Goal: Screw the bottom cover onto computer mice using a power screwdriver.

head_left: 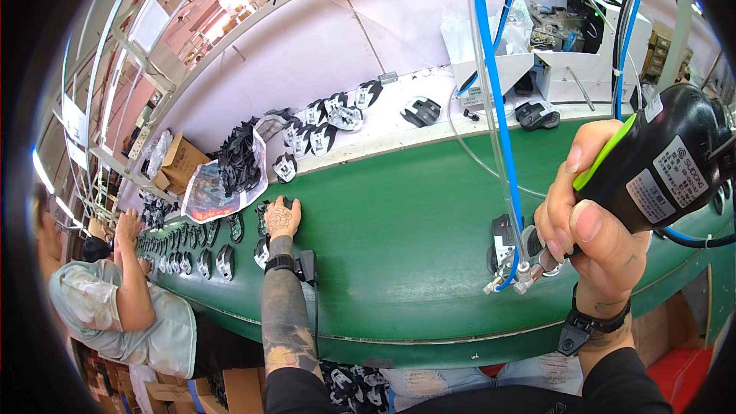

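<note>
Fingers (589, 219) (R hand (609, 249)) curled round blk/grn tool (652, 165).

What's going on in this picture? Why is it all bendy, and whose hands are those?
There's no robot here, just a person working with bare hands. The picture comes from a camera worn on their head, looking down. Its wide lens bends straight edges.

The right hand has its grip around a black-and-green tool. The left hand is down at the green table, near a pale part; whether it holds anything, I can't tell.

Farther left, more parts lie in rows. Behind are mouse shells and a black heap. The person in the pale shirt is someone else.
</note>
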A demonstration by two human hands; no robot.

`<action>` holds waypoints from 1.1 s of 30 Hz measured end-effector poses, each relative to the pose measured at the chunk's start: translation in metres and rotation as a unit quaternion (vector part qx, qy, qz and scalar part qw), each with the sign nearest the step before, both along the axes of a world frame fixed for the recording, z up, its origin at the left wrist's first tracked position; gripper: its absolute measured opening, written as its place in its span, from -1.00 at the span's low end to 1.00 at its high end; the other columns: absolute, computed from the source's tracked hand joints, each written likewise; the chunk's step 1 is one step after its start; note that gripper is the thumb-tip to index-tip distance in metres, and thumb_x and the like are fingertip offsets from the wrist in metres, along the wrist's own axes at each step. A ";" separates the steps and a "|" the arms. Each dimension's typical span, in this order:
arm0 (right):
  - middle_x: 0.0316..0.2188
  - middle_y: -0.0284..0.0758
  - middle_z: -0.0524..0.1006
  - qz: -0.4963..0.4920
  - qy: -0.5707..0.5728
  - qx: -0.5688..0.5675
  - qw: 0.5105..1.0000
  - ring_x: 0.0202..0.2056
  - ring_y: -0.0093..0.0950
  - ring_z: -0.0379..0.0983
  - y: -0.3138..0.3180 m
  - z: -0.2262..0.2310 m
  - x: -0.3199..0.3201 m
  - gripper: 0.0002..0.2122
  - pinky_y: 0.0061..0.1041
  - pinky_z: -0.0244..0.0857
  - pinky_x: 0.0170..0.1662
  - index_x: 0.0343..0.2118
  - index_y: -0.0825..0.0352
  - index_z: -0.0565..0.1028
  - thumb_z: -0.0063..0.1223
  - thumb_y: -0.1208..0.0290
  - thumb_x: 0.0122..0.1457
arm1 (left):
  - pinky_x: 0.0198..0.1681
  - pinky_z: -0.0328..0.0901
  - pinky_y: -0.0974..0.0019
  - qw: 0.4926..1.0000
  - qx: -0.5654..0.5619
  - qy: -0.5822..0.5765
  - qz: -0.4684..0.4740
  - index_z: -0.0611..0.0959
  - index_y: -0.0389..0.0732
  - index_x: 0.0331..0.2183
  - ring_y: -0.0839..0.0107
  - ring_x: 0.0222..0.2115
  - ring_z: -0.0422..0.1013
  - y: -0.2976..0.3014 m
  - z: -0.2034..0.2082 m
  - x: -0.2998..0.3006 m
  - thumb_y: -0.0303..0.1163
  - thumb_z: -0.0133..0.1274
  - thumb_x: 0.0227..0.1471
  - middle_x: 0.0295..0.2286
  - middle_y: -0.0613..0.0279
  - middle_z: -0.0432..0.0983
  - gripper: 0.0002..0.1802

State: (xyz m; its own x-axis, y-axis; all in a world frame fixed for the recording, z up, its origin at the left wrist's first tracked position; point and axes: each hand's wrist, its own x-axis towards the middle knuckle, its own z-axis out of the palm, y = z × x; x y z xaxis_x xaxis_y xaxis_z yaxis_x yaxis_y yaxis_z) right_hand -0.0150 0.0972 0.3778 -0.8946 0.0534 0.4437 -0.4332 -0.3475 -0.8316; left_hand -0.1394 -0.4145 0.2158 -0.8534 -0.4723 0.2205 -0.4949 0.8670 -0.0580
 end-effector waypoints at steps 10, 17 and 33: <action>-0.74 -0.40 0.28 0.013 0.015 0.045 0.999 -0.75 -0.64 0.16 0.002 -0.001 -0.003 -0.54 -0.66 0.08 -0.68 -0.19 0.35 0.18 0.20 0.22 0.05 | 0.10 0.17 0.06 0.988 0.032 0.041 -0.147 0.50 -0.10 0.01 -0.05 0.03 0.24 0.044 -0.019 0.049 -0.02 0.08 -0.05 0.03 -0.10 0.32 -0.40; -0.73 -0.39 0.27 0.024 0.018 -0.012 0.999 -0.76 -0.65 0.14 -0.008 0.001 0.003 -0.57 -0.67 0.09 -0.67 -0.21 0.37 0.21 0.20 0.27 0.03 | 0.19 0.04 0.08 0.987 0.108 -0.009 -0.122 0.46 -0.17 0.06 -0.02 0.14 0.11 0.064 -0.001 0.052 0.24 0.00 -0.06 0.11 -0.13 0.20 -0.20; -0.72 -0.41 0.25 -0.025 0.017 0.027 0.999 -0.75 -0.67 0.13 -0.002 0.005 -0.001 -0.61 -0.69 0.06 -0.68 -0.16 0.39 0.18 0.07 0.28 0.10 | 0.04 0.22 0.10 0.996 0.048 0.075 -0.006 0.54 -0.11 -0.08 0.06 -0.04 0.32 -0.045 -0.001 0.092 -0.03 0.15 -0.11 -0.08 -0.06 0.40 -0.44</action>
State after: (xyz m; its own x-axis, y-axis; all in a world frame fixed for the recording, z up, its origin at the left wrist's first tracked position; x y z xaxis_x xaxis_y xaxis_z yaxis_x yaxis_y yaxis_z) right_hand -0.0159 0.0955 0.3831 -0.8753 0.0732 0.4779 -0.4780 -0.2795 -0.8327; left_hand -0.0475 -0.4592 0.2147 -0.8198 -0.4874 0.3007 -0.4812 0.8709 0.0999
